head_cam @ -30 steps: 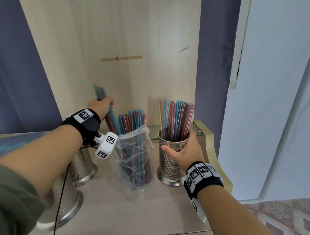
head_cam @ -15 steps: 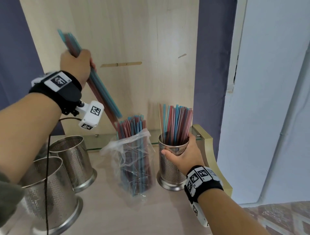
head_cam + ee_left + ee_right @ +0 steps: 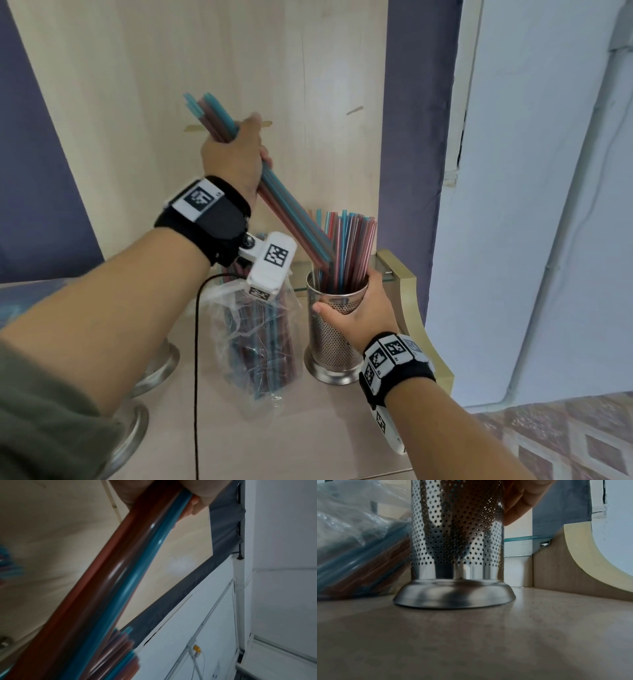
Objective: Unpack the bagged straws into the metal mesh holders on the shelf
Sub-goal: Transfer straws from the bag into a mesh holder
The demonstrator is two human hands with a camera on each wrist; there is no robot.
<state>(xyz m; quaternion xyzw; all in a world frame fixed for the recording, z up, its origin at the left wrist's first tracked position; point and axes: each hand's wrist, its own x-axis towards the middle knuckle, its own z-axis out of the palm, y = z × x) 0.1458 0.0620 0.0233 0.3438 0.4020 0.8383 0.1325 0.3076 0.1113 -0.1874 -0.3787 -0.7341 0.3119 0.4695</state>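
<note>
Red and blue straws (image 3: 291, 212), a bundle clenched in the left hand (image 3: 233, 157), slant down with their lower ends at the rim of the mesh holder (image 3: 334, 329). We find the right hand (image 3: 359, 308) grasping that holder, upright on the shelf (image 3: 308, 428). The loading step is in hand; next, we judge, tip the bundle upright and let go. The bag (image 3: 253, 346) beside it holds more.

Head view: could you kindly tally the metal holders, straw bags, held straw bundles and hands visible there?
Metal mesh holders: 3 (holder with straws; two at left showing only bases)
Bag of straws: 1
Held straw bundle: 1
Hands: 2 (left hand, right hand)
Total: 7
</note>
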